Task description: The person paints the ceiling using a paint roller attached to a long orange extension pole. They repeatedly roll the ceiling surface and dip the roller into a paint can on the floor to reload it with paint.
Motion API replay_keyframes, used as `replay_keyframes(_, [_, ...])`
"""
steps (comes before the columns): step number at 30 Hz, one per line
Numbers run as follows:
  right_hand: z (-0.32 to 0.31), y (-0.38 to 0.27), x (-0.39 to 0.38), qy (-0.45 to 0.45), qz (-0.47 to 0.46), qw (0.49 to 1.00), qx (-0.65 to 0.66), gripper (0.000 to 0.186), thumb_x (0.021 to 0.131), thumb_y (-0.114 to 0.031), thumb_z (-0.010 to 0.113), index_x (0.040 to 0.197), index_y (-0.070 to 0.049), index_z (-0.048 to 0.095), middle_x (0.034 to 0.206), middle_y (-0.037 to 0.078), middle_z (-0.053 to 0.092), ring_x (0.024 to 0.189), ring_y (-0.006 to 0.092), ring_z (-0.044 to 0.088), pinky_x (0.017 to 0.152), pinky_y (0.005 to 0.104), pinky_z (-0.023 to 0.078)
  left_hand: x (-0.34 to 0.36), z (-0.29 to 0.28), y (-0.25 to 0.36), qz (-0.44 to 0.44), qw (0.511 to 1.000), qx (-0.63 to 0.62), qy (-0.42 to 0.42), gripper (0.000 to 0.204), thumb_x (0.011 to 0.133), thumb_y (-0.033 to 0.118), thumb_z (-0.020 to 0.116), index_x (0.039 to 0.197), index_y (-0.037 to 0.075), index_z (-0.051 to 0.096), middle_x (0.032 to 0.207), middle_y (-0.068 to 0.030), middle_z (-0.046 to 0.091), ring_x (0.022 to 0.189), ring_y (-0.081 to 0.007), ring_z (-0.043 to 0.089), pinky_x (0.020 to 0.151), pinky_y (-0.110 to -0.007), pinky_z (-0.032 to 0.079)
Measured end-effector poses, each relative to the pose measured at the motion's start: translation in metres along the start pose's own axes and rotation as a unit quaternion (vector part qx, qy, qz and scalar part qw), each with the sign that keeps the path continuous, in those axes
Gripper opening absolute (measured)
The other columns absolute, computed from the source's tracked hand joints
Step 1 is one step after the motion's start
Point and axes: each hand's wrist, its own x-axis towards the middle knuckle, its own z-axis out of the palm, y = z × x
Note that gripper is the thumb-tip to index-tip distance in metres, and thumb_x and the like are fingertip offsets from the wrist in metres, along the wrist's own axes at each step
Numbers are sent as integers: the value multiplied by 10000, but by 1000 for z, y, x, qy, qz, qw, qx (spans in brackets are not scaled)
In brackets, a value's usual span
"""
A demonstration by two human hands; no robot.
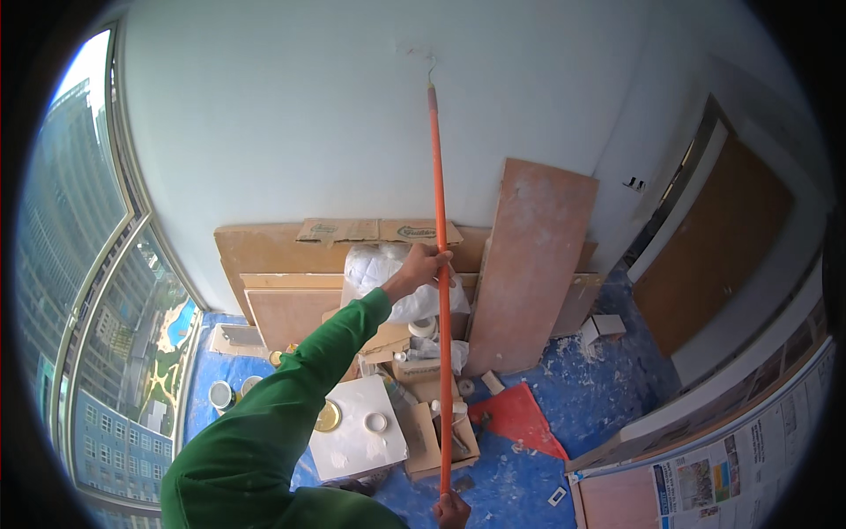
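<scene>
A long orange extension pole (439,194) runs nearly upright through the middle of the view. My left hand (421,269), at the end of a green sleeve, is closed around it about halfway up. Lower down, my right hand (451,510) grips the pole near the bottom edge of the picture. A thin bent wire frame (432,69), like that of a paint roller, sticks out of the pole's far end. It reaches toward a pale rough patch on the white wall (291,115); the roller itself does not show clearly, nor whether it touches.
Wooden boards (533,264) lean against the wall, with a white plastic bundle (397,300) before them. A paint-marked white board (357,432), open cartons (427,436) and tins (221,395) crowd the blue floor sheet (608,388). Windows line the left; a brown door (714,238) is at right.
</scene>
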Motion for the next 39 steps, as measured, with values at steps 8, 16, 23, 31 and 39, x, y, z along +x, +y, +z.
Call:
replay_keyframes(8, [-64, -48, -52, -93, 501, 828, 236, 247, 925, -199, 516, 987, -27, 683, 572, 32, 514, 477, 103, 445, 451, 296, 386, -49, 14, -107, -103, 993, -50, 23, 304, 939, 190, 536, 954, -113, 562, 762, -173, 632, 655, -301, 685, 546, -370, 594])
replay_keyframes(16, [-93, -51, -101, -151, 558, 789, 207, 277, 938, -230, 500, 1043, -52, 683, 542, -29, 467, 476, 68, 419, 434, 274, 349, -81, 21, -174, -168, 983, -39, 57, 326, 918, 193, 567, 965, -129, 578, 791, -176, 650, 656, -287, 688, 546, -360, 595])
replay_keyframes(23, [-113, -60, -87, -162, 541, 806, 175, 276, 939, -233, 493, 1043, -64, 686, 532, -23, 465, 464, 84, 426, 436, 283, 359, -88, 25, -226, -204, 974, -78, 63, 348, 900, 187, 594, 931, -159, 569, 786, -197, 654, 668, -315, 693, 545, -362, 596])
replay_keyframes(31, [-132, -56, -74, -191, 534, 814, 124, 260, 933, -205, 492, 1032, -76, 695, 526, -23, 473, 455, 83, 416, 424, 281, 346, -87, 29, -233, -229, 965, -99, 76, 313, 890, 158, 601, 917, -153, 569, 765, -204, 648, 664, -316, 690, 566, -382, 606])
replay_keyframes(39, [-141, -52, -65, -171, 577, 777, 187, 259, 948, -226, 507, 1085, -81, 672, 499, -42, 439, 398, 63, 373, 363, 256, 301, -74, 30, -222, -210, 967, -112, 96, 290, 864, 147, 623, 848, -140, 587, 737, -196, 643, 641, -292, 686, 507, -367, 575])
